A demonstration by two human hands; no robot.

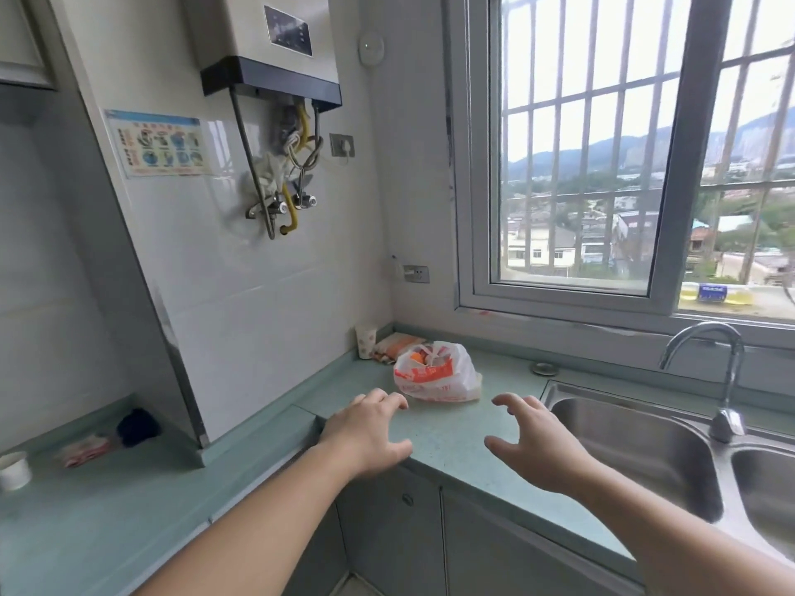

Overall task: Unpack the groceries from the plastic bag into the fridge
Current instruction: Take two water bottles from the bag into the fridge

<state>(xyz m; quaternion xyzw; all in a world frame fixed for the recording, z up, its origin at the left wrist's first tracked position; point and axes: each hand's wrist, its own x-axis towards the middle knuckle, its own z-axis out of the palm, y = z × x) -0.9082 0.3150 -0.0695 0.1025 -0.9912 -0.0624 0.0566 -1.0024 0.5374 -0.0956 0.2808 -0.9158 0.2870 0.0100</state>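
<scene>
Both hands, left point(370, 428) and right point(531, 440), reach empty with spread fingers; soft, light-looking plastic bag point(436, 374) is best lifted by its knotted top

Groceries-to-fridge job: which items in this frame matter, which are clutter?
Job:
plastic bag on the counter, groceries inside
left hand, open, short of the bag
right hand, open, short of the bag

Clutter:
paper cup in the corner
flat packet behind the bag
sink
tap
</scene>
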